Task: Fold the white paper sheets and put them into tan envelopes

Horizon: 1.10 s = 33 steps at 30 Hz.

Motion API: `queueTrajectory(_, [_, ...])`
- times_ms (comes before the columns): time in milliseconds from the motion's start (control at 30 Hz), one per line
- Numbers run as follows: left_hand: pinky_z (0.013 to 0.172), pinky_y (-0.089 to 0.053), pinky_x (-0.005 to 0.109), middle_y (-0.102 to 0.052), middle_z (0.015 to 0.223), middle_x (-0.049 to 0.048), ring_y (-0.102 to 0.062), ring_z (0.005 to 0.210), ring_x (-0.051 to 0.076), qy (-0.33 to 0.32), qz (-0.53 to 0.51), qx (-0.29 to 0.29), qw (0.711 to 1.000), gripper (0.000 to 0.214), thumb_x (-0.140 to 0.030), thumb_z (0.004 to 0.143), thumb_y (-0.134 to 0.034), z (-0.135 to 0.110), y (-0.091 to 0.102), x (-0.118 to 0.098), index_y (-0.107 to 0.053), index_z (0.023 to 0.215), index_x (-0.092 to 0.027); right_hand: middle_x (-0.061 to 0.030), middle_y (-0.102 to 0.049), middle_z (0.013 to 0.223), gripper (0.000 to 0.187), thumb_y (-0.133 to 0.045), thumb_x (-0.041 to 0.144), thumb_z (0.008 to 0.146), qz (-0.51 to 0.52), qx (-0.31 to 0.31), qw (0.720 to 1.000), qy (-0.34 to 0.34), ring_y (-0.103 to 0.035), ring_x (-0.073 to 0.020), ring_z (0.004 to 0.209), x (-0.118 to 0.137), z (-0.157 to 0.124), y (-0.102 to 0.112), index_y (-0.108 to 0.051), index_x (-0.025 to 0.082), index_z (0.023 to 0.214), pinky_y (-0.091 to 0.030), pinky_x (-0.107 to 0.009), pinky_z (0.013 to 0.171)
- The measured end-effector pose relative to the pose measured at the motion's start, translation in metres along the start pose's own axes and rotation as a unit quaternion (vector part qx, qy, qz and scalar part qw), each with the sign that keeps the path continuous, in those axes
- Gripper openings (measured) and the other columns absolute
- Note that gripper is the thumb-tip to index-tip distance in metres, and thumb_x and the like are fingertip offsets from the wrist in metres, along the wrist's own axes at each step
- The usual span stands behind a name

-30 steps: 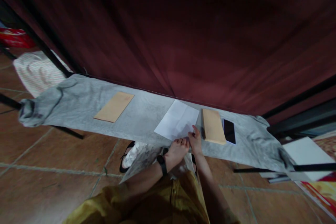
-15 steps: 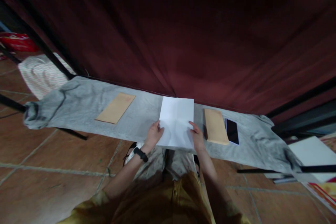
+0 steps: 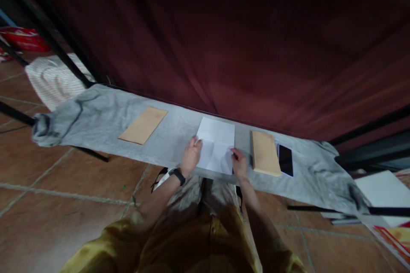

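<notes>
A white sheet of paper (image 3: 221,134) with a cross of fold creases lies on the grey cloth in front of me. My left hand (image 3: 190,156) has its fingers closed at the sheet's left edge, a dark watch on that wrist. On the opposite edge, my right hand (image 3: 238,163) pinches the paper between thumb and fingers. Left of the sheet lies a flat brown envelope (image 3: 143,126). A thicker stack of brown envelopes (image 3: 265,153) sits just right of my right hand, with a dark-screened phone (image 3: 285,160) beside it.
Grey cloth (image 3: 96,115) covers the narrow bench. A dark red curtain (image 3: 205,51) hangs along its far side. Black metal bars (image 3: 45,25) stand at both ends. Striped cloth (image 3: 59,79) hangs at far left; a white board (image 3: 384,192) lies at far right.
The sheet now rests lower and flatter on the cloth, its creases plainer. My left hand has shifted slightly up and right along its edge. The camera view has tilted a little.
</notes>
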<state>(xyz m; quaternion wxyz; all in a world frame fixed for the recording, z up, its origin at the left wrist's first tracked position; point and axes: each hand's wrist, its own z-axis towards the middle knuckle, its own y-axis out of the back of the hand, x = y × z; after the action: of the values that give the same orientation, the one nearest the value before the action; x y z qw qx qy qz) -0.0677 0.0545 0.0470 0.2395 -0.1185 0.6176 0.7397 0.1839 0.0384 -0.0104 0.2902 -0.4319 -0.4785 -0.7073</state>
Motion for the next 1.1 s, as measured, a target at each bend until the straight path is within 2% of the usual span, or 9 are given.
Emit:
queueTrajectory(167, [0.115, -0.039, 0.057, -0.043, 0.159, 0.0179, -0.045, 0.143, 0.032, -0.07, 0.095, 0.012, 0.993, 0.052, -0.002, 0.09, -0.036, -0.005, -0.006, -0.015, -0.058, 0.136, -0.016, -0.011, -0.072, 0.11, 0.038, -0.042, 0.022, 0.088, -0.073, -0.021, 0.996, 0.051, -0.066, -0.0234, 0.101, 0.004, -0.024, 0.001, -0.072, 0.019, 0.11, -0.051, -0.039, 0.097])
queueTrajectory(233, [0.119, -0.032, 0.058, -0.039, 0.162, 0.0176, -0.036, 0.15, 0.033, -0.117, 0.155, 0.025, 0.981, 0.052, -0.002, 0.091, -0.036, -0.008, -0.013, -0.021, -0.057, 0.137, -0.014, -0.0141, -0.068, 0.12, 0.039, -0.04, 0.02, 0.091, -0.121, -0.027, 0.99, 0.072, -0.063, -0.0245, 0.112, 0.007, -0.03, 0.004, -0.071, 0.018, 0.114, -0.049, -0.042, 0.102])
queueTrajectory(300, [0.123, -0.026, 0.055, -0.037, 0.164, 0.0152, -0.03, 0.153, 0.031, -0.169, 0.186, 0.045, 0.967, 0.05, -0.006, 0.094, -0.037, -0.012, -0.022, -0.028, -0.056, 0.14, -0.013, -0.017, -0.059, 0.138, 0.04, -0.04, 0.018, 0.093, -0.179, -0.03, 0.978, 0.103, -0.054, -0.0272, 0.128, 0.009, -0.034, 0.006, -0.068, 0.017, 0.121, -0.045, -0.047, 0.108])
queueTrajectory(400, [0.125, -0.021, 0.057, -0.037, 0.164, 0.0126, -0.027, 0.154, 0.03, -0.209, 0.178, 0.065, 0.959, 0.046, -0.023, 0.1, -0.042, -0.02, -0.036, -0.036, -0.054, 0.144, -0.015, -0.0163, -0.043, 0.157, 0.043, -0.041, 0.019, 0.097, -0.241, -0.006, 0.958, 0.155, -0.037, -0.0302, 0.144, 0.012, -0.038, 0.006, -0.061, 0.016, 0.134, -0.04, -0.054, 0.113])
queueTrajectory(467, [0.125, -0.02, 0.058, -0.038, 0.164, 0.0128, -0.028, 0.154, 0.03, -0.219, 0.166, 0.072, 0.959, 0.048, -0.031, 0.101, -0.042, -0.026, -0.044, -0.04, -0.052, 0.146, -0.016, -0.0155, -0.042, 0.159, 0.044, -0.04, 0.021, 0.1, -0.259, 0.02, 0.949, 0.177, -0.034, -0.0298, 0.147, 0.013, -0.041, 0.005, -0.057, 0.016, 0.139, -0.037, -0.055, 0.115])
queueTrajectory(633, [0.124, -0.022, 0.058, -0.04, 0.162, 0.0161, -0.032, 0.153, 0.029, -0.243, 0.16, 0.074, 0.954, 0.049, -0.026, 0.102, -0.039, -0.031, -0.051, -0.043, -0.049, 0.148, -0.015, -0.0157, -0.047, 0.157, 0.046, -0.034, 0.027, 0.105, -0.294, 0.052, 0.936, 0.186, -0.036, -0.0268, 0.148, 0.013, -0.049, 0.001, -0.053, 0.014, 0.146, -0.029, -0.054, 0.121])
queueTrajectory(800, [0.126, -0.02, 0.051, -0.042, 0.161, 0.0155, -0.033, 0.152, 0.026, -0.266, 0.175, 0.096, 0.943, 0.047, -0.02, 0.101, -0.036, -0.025, -0.049, -0.045, -0.053, 0.144, -0.013, -0.0158, -0.047, 0.157, 0.047, -0.034, 0.027, 0.106, -0.296, 0.055, 0.937, 0.179, -0.039, -0.026, 0.147, 0.012, -0.051, 0.001, -0.052, 0.014, 0.147, -0.028, -0.053, 0.122])
queueTrajectory(933, [0.126, -0.017, 0.054, -0.041, 0.161, 0.016, -0.033, 0.152, 0.027, -0.284, 0.152, 0.11, 0.94, 0.05, -0.028, 0.1, -0.043, -0.013, -0.047, -0.046, -0.051, 0.147, -0.014, -0.0158, -0.048, 0.156, 0.048, -0.034, 0.029, 0.106, -0.3, 0.057, 0.936, 0.177, -0.041, -0.0273, 0.145, 0.014, -0.05, 0.002, -0.053, 0.015, 0.147, -0.029, -0.053, 0.121])
queueTrajectory(1100, [0.125, -0.017, 0.057, -0.042, 0.161, 0.0137, -0.034, 0.151, 0.028, -0.292, 0.12, 0.114, 0.942, 0.053, -0.038, 0.099, -0.05, 0.004, -0.049, -0.046, -0.05, 0.149, -0.02, -0.013, -0.049, 0.156, 0.048, -0.034, 0.031, 0.106, -0.312, 0.058, 0.934, 0.165, -0.042, -0.0272, 0.145, 0.017, -0.05, 0.0, -0.051, 0.017, 0.149, -0.029, -0.052, 0.121])
